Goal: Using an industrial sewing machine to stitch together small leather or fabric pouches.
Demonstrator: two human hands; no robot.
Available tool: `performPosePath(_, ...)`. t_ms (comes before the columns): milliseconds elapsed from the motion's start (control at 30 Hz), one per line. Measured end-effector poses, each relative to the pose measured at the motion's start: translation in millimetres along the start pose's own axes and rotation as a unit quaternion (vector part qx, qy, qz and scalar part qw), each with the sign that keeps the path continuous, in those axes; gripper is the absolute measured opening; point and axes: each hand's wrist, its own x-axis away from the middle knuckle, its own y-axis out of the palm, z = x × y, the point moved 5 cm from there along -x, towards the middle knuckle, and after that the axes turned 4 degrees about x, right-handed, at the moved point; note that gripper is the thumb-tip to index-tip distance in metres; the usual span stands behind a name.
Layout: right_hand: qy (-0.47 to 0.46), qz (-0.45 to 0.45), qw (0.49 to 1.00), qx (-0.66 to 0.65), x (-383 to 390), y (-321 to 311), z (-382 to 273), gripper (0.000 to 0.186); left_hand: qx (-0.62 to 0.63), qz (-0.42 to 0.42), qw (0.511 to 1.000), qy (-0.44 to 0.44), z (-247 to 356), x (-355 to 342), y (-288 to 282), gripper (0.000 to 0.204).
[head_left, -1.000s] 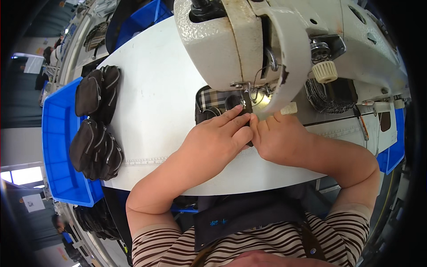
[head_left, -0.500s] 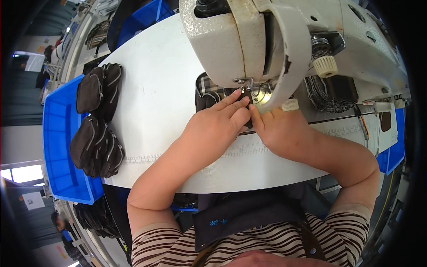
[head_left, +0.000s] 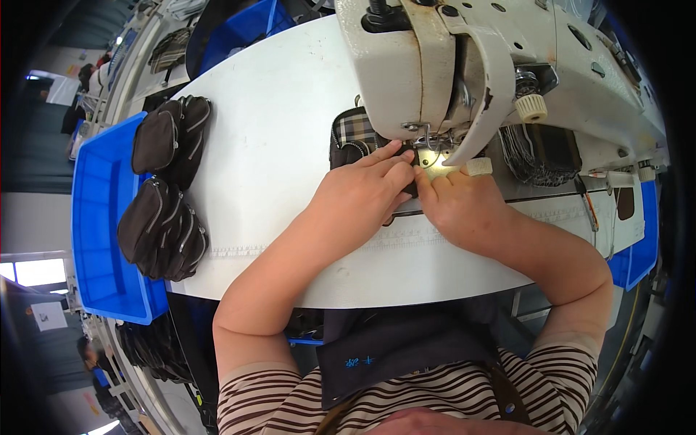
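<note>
- The fingertips of both hands sit right beside the needle area of the sewing machine (head_left: 464,65); a slip forward could, I judge, bring a finger under the needle.
- The small dark pouch (head_left: 353,141) with a plaid panel lies on the table (head_left: 275,109) under the machine head; uneven pressure could skew the seam.
- The left hand (head_left: 359,196) lies flat, fingers extended and close together, pressing the pouch down; it grips nothing.
- The right hand (head_left: 460,203) lies just beside it, fingers loosely curled, tips touching the pouch edge near the lit plate; one finger wears a pale band.
- Finished dark pouches (head_left: 163,196) are piled at the table's left edge, over a blue bin (head_left: 98,217).
</note>
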Motion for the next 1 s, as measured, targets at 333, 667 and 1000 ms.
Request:
performPosePath(333, 0.027, 0.019, 0.999, -0.003, -5, 11, 3, 0.031, 0.017, 0.042, 0.999, -0.01, -11, 3, 1, 0.018)
performPosePath(667, 0.051, 0.051, 0.996, -0.044, -9, 9, 2, 0.031, 0.269, 0.028, 0.949, -0.161, -44, 34, -33, 0.024)
performPosePath(1000, 0.071, 0.06, 0.993, -0.072, -2, 13, 9, 0.025, -0.05, 0.721, 0.668, -0.177, -68, 306, -247, 0.021)
